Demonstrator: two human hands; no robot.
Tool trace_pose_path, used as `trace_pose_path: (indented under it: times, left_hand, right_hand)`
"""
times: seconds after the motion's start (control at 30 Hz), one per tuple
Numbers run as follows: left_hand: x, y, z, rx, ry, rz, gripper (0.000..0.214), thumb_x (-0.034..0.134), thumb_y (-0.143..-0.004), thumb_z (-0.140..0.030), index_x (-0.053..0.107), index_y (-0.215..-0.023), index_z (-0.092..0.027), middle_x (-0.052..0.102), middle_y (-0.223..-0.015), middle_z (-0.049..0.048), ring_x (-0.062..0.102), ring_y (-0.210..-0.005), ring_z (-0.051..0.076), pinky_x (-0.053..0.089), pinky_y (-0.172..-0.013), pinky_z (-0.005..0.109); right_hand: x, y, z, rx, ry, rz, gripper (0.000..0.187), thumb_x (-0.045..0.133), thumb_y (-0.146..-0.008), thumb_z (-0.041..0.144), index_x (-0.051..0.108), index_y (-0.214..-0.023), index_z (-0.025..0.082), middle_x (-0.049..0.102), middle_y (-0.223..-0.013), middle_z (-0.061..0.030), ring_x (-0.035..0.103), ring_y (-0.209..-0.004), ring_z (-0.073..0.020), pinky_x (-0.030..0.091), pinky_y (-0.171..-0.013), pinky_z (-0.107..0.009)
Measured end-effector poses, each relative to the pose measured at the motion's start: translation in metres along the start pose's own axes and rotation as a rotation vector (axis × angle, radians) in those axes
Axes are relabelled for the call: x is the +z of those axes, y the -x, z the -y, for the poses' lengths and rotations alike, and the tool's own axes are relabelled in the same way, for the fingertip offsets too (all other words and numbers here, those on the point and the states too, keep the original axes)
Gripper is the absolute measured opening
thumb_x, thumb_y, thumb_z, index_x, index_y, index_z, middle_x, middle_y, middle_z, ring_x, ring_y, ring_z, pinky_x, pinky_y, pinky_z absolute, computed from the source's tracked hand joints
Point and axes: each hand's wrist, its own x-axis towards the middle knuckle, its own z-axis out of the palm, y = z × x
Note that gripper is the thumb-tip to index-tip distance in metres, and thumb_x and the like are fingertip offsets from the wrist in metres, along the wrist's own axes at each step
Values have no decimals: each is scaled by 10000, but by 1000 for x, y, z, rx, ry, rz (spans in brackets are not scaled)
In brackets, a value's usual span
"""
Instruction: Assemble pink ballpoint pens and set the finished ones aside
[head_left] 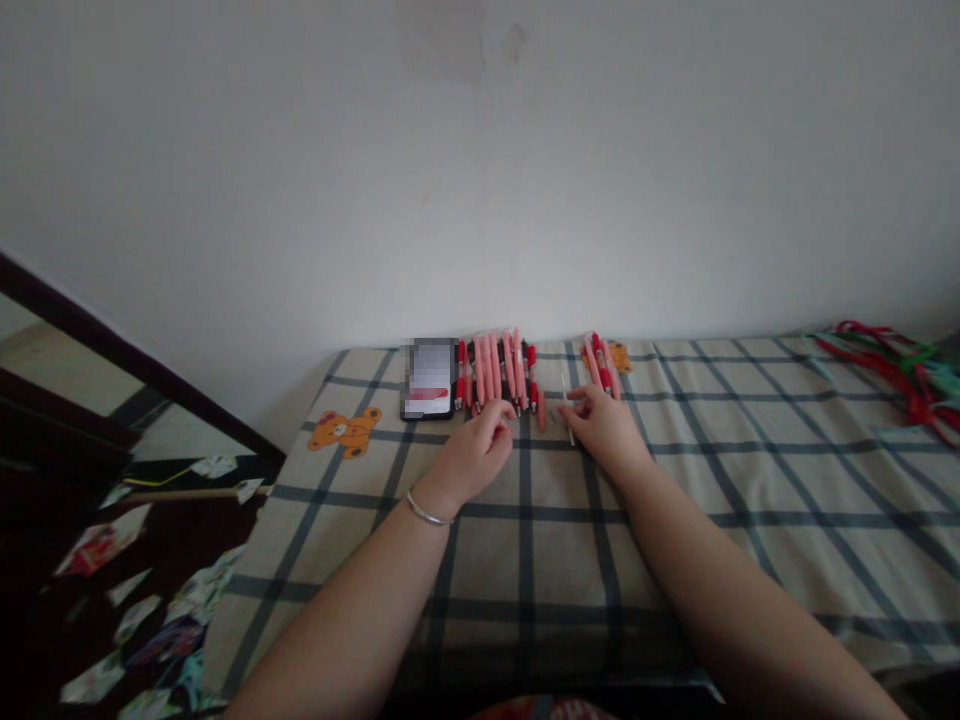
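My right hand (604, 428) pinches a thin white pen refill (565, 400) between thumb and fingertips, holding it nearly upright. My left hand (480, 450), with a silver bangle at its wrist, has its fingers curled together just in front of a row of pink and red pens (491, 365). Whatever those fingers hold, if anything, is too small to make out. Between the hands a short pink pen barrel (541, 411) lies on the cloth, with a small slim part beside it. Beyond my right hand lie a few more pink and red pens (602, 362).
A phone (429, 380) lies left of the pens. Checked cloth with printed bears (341, 433) covers the surface, which meets a pale wall (480, 200). Red and green ribbons (911, 375) are heaped at the far right. Paper scraps (139, 615) litter the floor at left.
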Motion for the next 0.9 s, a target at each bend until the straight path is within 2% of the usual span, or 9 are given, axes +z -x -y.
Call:
trace_pose_path:
  times: [0.23,0.43,0.6,0.7,0.8,0.9]
  left_hand:
    - [3,-2,0,-15,-33,-21,169,410,-818,-140,483,-957,-203,580,-816,5,564,-743,135,423,-693,249]
    - [0,-2,-2,30,-81,38,156,454,-788,-124,540,-901,-189,612,-837,14,581,-767,139,439,-679,243]
    - [-1,-2,-1,54,-137,-7,207,439,-865,-200,574,-1021,-208,655,-1020,33,614,-896,154,463,-796,273]
    - [-1,-1,0,17,-192,-49,250,449,-887,-255,548,-1116,-233,675,-1029,18,630,-904,153,472,-797,271]
    - [-2,-1,1,8,-255,-42,233,462,-893,-295,572,-1091,-239,688,-999,6,636,-875,153,474,-762,268]
    - [-5,-2,0,121,-352,-3,207,467,-896,-292,631,-1007,-232,689,-997,4,613,-883,159,449,-794,291]
  right_hand:
    - [-5,4,8,-3,182,64,184,550,-796,298,597,-932,183,674,-732,-38,616,-679,-171,400,-598,-254]
    - [-4,4,10,-53,261,74,186,512,-810,261,587,-951,165,671,-775,-65,616,-733,-188,407,-634,-266]
    - [-2,6,8,-77,165,17,258,473,-808,226,510,-1049,141,650,-744,-63,608,-668,-195,411,-606,-274]
    - [1,7,5,-98,113,-43,281,450,-801,213,468,-1069,132,637,-744,-70,608,-686,-213,421,-615,-286]
    - [3,7,3,-127,68,-94,271,419,-790,185,469,-1051,130,623,-784,-88,604,-738,-223,429,-635,-295]
    - [3,6,3,-147,-20,-115,284,424,-778,189,468,-1053,135,589,-751,-53,587,-689,-195,426,-616,-280]
